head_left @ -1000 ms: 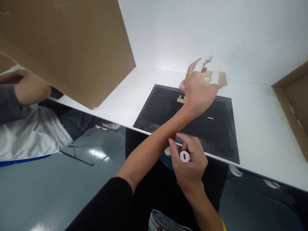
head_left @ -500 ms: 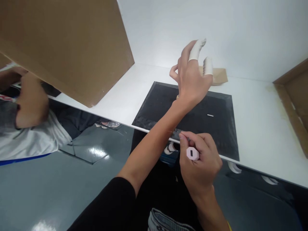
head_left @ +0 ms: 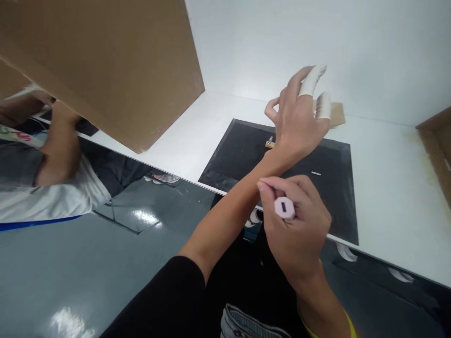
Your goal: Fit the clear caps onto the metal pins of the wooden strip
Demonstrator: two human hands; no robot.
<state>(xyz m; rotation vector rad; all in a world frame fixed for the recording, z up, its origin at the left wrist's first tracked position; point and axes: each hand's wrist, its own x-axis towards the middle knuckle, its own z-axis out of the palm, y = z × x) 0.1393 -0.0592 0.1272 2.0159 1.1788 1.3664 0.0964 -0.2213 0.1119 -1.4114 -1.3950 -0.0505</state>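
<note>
I have my right hand (head_left: 299, 230) clasping a pink octagonal handle (head_left: 283, 208), its long axis nearly end-on to my view (the far end is hidden). Its thumb and forefinger close together at the left forearm (head_left: 229, 216); I can't tell whether they touch it. My left hand (head_left: 298, 119) is nearer the small pegged block (head_left: 269, 144), which lies just left of it on the black mat (head_left: 334, 202); its fingers are spread, with no grasp visible.

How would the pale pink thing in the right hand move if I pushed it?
The pale pink thing might bump along rather than roll smoothly, because its end has flat sides. It's probably light, since the right hand holds it alone. It looks stiff, with crisp corners.
</note>
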